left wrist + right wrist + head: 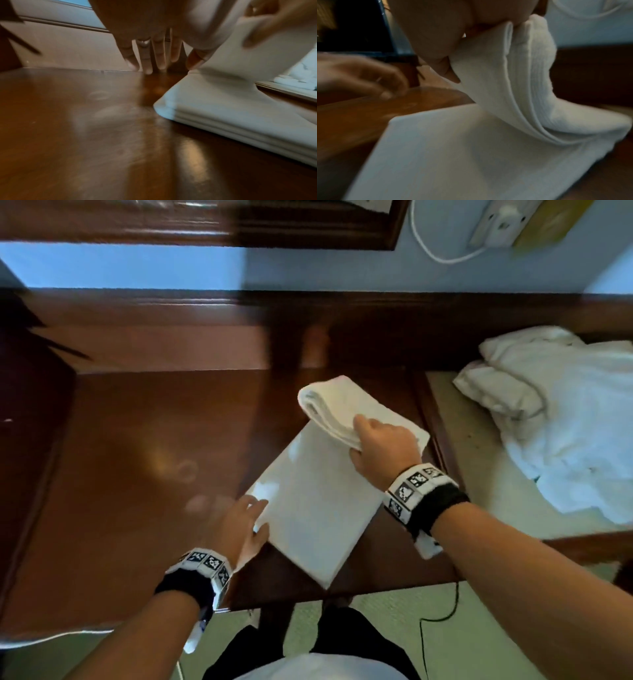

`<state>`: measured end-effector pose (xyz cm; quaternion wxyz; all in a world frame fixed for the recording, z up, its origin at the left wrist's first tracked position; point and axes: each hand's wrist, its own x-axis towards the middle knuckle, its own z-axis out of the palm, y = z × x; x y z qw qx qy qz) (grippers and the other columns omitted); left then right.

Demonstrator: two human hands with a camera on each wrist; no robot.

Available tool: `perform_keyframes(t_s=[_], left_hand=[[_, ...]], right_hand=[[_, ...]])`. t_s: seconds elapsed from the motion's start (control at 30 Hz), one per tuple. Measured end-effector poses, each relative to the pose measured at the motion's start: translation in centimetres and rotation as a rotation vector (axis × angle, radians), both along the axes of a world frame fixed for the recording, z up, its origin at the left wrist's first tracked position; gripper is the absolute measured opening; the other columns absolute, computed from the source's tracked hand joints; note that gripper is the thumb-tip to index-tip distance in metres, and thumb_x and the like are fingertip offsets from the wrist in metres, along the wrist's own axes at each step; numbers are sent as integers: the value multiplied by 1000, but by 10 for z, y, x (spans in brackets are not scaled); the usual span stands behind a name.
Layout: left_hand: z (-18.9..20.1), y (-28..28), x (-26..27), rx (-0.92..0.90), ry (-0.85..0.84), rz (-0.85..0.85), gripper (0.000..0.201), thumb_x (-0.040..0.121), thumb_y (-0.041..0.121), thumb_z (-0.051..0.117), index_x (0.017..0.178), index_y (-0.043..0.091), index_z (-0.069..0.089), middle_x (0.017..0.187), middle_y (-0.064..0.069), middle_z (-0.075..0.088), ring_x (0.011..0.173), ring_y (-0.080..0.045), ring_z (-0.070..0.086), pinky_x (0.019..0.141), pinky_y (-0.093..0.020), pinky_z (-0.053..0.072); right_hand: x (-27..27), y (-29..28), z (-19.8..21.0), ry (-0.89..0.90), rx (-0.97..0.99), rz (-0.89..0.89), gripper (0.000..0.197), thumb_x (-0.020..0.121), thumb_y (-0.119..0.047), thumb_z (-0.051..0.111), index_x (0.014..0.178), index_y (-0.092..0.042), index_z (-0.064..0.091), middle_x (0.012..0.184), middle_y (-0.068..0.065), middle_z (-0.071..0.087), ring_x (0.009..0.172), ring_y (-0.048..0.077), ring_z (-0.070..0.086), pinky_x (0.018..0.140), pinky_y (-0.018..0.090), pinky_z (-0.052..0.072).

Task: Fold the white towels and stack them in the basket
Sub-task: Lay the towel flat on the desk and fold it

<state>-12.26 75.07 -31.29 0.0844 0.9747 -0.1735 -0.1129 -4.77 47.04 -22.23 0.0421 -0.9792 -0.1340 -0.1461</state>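
Observation:
A white towel (315,508), folded into a long strip, lies slantwise on the brown wooden table (137,474). My right hand (380,446) grips the strip's far end and holds it lifted and doubled back over the flat part; the right wrist view shows the thumb and fingers (436,47) pinching the layered edge of the towel (522,81). My left hand (246,518) lies at the strip's near left edge with fingers straight. In the left wrist view its fingers (154,54) point down at the table and the thumb touches the towel (231,101). No basket is clearly in view.
A loose pile of white towels (561,419) lies on a lower beige surface to the right of the table. A dark object (27,371) stands at the table's left end. A white cable and wall socket (493,224) are on the wall behind.

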Motion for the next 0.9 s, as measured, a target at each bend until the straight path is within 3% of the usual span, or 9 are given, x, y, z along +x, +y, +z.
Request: perform_keyframes(t_s=[0.07, 0.13, 0.2, 0.27, 0.4, 0.5, 0.6, 0.67, 0.9], left_hand=[[8, 21, 8, -37, -3, 100, 42, 79, 41, 57, 112, 17, 69, 103, -4, 66, 79, -30, 67, 69, -40, 55], [9, 37, 17, -36, -29, 135, 41, 80, 36, 61, 115, 16, 64, 106, -7, 62, 86, -33, 64, 68, -41, 52], [10, 42, 23, 10, -57, 2, 45, 76, 34, 67, 117, 15, 61, 108, -8, 60, 87, -34, 63, 67, -41, 51], [7, 37, 27, 42, -80, -214, 52, 70, 37, 69, 117, 16, 60, 110, -8, 60, 90, -33, 63, 68, -41, 52], [-11, 12, 36, 120, -56, -530, 60, 58, 32, 80, 114, 15, 63, 119, -13, 61, 103, -36, 60, 76, -45, 51], [-20, -12, 46, 129, -78, -592, 42, 66, 18, 73, 107, 13, 64, 111, -15, 64, 97, -37, 62, 74, -46, 50], [-21, -33, 54, 58, -141, -607, 25, 76, 8, 52, 96, 13, 66, 94, -11, 66, 82, -34, 63, 68, -43, 51], [-17, -39, 55, -1, -160, -582, 24, 73, 5, 59, 94, 13, 67, 90, -9, 67, 79, -33, 62, 66, -41, 49], [-29, -11, 22, -83, -141, -684, 30, 73, 19, 46, 93, 12, 67, 99, -8, 66, 84, -32, 63, 63, -39, 52]], right_hand=[[-32, 38, -32, 118, 11, 54, 43, 63, -19, 82, 99, -9, 60, 71, 10, 63, 50, 32, 59, 45, 29, 31], [-64, 69, -66, 256, -22, 78, 47, 56, -20, 85, 96, -13, 61, 73, 6, 61, 55, 31, 60, 43, 30, 32], [-93, 87, -93, 362, -70, 58, 47, 52, -17, 84, 93, -15, 62, 80, 7, 61, 63, 31, 61, 46, 32, 41], [-114, 91, -111, 427, -71, 5, 46, 61, -12, 78, 103, -12, 60, 101, 13, 60, 82, 36, 61, 57, 39, 50], [-131, 64, -115, 477, -52, 53, 60, 60, -7, 76, 118, -5, 62, 128, 16, 59, 112, 36, 61, 78, 42, 58], [-124, 29, -115, 520, 30, -11, 60, 52, 4, 79, 110, -6, 68, 124, 13, 65, 107, 32, 67, 75, 41, 61], [-116, 3, -106, 528, 115, -202, 41, 60, 3, 73, 100, -7, 68, 107, 14, 68, 93, 37, 67, 64, 46, 59], [-118, -3, -97, 474, 91, -283, 35, 60, -4, 71, 95, -8, 66, 96, 12, 63, 85, 37, 60, 62, 44, 54], [-172, 9, -112, 516, 30, -302, 34, 61, -19, 74, 94, -15, 64, 94, 6, 58, 84, 33, 58, 61, 39, 48]])
